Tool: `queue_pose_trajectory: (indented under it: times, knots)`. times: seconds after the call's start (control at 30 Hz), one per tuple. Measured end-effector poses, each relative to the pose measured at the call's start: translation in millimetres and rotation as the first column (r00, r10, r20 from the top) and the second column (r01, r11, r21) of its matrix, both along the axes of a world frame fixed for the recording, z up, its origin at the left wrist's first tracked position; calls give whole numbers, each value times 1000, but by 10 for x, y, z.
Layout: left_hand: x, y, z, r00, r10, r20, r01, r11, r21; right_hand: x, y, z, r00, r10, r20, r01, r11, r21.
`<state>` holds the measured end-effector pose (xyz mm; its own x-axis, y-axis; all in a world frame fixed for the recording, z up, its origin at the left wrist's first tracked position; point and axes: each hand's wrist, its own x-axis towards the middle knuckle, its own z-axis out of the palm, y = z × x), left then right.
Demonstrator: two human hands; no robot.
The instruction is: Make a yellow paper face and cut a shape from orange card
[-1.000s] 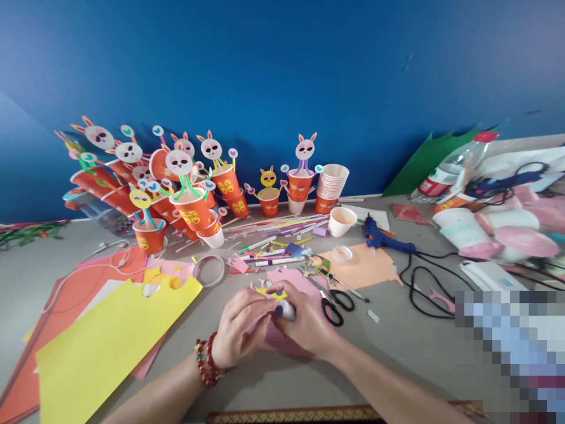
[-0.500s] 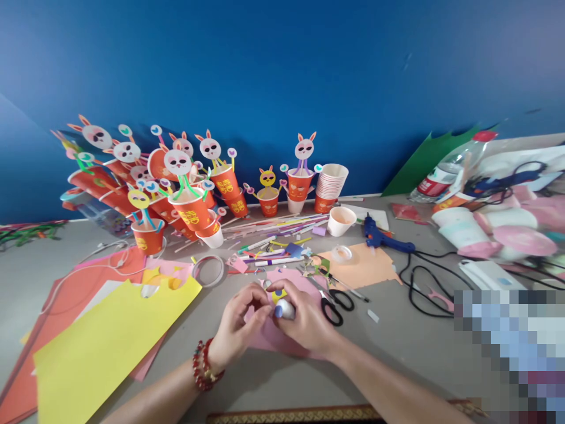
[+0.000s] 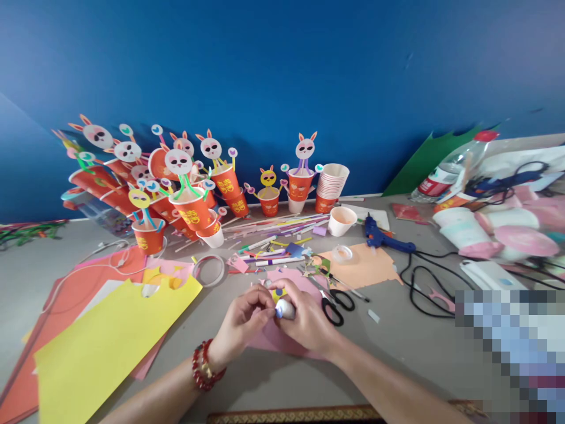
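Note:
My right hand (image 3: 304, 318) is wrapped round a small white rounded object (image 3: 288, 310) with a bluish end; its exact kind does not show. Beside it, a yellow piece with a dark blue spot (image 3: 279, 294) peeks out between the hands. Thumb and fingers of my left hand (image 3: 247, 312) are pinched together at the bluish end, and what they hold, if anything, is hidden. Red bead bracelets (image 3: 203, 365) circle the left wrist. Under both hands lies a pink paper sheet (image 3: 282, 341). Black-handled scissors (image 3: 332, 311) rest just right of my right hand.
Orange paper cups with rabbit figures (image 3: 190, 211) stand along the blue wall. Yellow paper (image 3: 115, 347) lies left, near a tape roll (image 3: 209, 271). Markers and scraps (image 3: 273, 261) litter the middle. A blue glue gun (image 3: 384, 238), its black cord (image 3: 415, 291) and a bottle (image 3: 445, 174) are right.
My left fingertips have moved slightly right, up against the bluish end of the white object, partly covering it. My right hand stays in nearly the same place.

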<state>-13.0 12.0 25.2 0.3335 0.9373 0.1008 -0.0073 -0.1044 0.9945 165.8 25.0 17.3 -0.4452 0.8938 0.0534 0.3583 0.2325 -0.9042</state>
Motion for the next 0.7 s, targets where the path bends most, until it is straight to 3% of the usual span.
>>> queue_pose_trajectory:
  times: [0.23,0.37,0.47,0.57,0.7]
  knots:
    - [37,-27,32,996,17,91,-10,997,-74,2,24,7,999,-25,22,24,999,24]
    - [29,-35,-3,986,56,158,-39,993,-108,24,89,6,987,-153,-48,157,984,85]
    - [23,-32,-46,969,142,203,-121,986,-114,22,94,14,954,-222,-200,221,975,-28]
    - [23,-30,-82,955,221,197,-210,975,-77,-14,49,30,907,-219,-359,150,966,-211]
    - [36,-40,-96,950,265,165,-265,964,-22,-78,0,50,871,-224,-438,92,949,-303]
